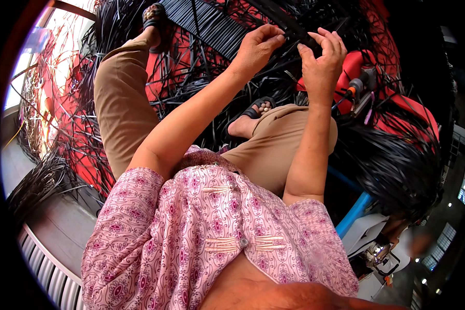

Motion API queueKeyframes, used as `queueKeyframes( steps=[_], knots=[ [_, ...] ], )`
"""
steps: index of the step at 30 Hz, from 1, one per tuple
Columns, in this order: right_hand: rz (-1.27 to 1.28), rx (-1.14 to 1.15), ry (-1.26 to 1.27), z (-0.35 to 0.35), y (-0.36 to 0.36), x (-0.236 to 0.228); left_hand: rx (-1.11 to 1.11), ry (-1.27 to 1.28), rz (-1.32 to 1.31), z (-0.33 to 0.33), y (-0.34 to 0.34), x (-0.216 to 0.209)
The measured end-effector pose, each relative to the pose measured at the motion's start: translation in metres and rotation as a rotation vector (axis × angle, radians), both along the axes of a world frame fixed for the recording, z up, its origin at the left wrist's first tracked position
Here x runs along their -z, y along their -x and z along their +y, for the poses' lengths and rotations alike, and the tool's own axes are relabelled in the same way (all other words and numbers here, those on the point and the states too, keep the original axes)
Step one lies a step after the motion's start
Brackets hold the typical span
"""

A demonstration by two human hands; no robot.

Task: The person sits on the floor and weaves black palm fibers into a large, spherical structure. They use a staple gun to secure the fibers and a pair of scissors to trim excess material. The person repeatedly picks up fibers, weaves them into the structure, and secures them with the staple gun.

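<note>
My left hand (258, 47) is raised at the top centre, its thumb and fingers pinched together. Whatever lies in that pinch, if anything, does not stand out against the dark strips behind. Just to its right, my right hand (324, 62) has its thumb and fingers curved and apart, with nothing plainly held. Beyond both hands runs a dark frame bar (275, 16). A woven panel of black flat strips (207, 25) slants down toward my left hand. Loose black strips (191, 93) lie tangled below it.
Red sheeting (90, 168) lies under the strips. A thick bundle of black strips (398, 170) hangs at the right, near a grey tool with an orange part (355, 89). A blue bar (354, 213) is beside my right thigh. My sandalled feet rest among the strips.
</note>
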State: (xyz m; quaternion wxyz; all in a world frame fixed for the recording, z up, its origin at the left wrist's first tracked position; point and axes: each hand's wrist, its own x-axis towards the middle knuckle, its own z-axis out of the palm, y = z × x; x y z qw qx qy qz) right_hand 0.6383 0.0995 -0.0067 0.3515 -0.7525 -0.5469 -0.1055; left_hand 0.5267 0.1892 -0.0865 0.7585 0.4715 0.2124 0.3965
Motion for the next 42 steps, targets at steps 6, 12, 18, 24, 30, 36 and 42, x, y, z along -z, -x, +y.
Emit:
queueKeyframes(
  steps=[6,12,18,24,30,36,42],
  knots=[
    [-0.041,0.005,0.026,0.001,-0.002,0.002,0.096,-0.062,-0.029,0.011,-0.006,0.01],
    [-0.04,0.012,0.034,0.002,-0.002,0.002,0.17,-0.041,-0.116,0.014,-0.005,0.018],
    [-0.026,0.011,0.053,0.003,0.002,-0.001,0.261,-0.068,-0.096,0.023,-0.001,0.011],
    [-0.018,0.015,0.059,0.004,0.002,-0.001,0.323,-0.097,-0.093,0.033,0.0,0.007],
    [-0.012,0.021,0.065,0.005,0.005,-0.002,0.402,-0.038,-0.075,0.038,-0.002,0.0],
    [-0.014,0.003,0.051,0.005,0.007,-0.003,0.403,-0.036,-0.072,0.04,-0.003,-0.001],
    [0.014,-0.02,0.023,0.006,0.01,-0.004,0.369,-0.104,-0.032,0.041,-0.002,-0.002]
  ],
)
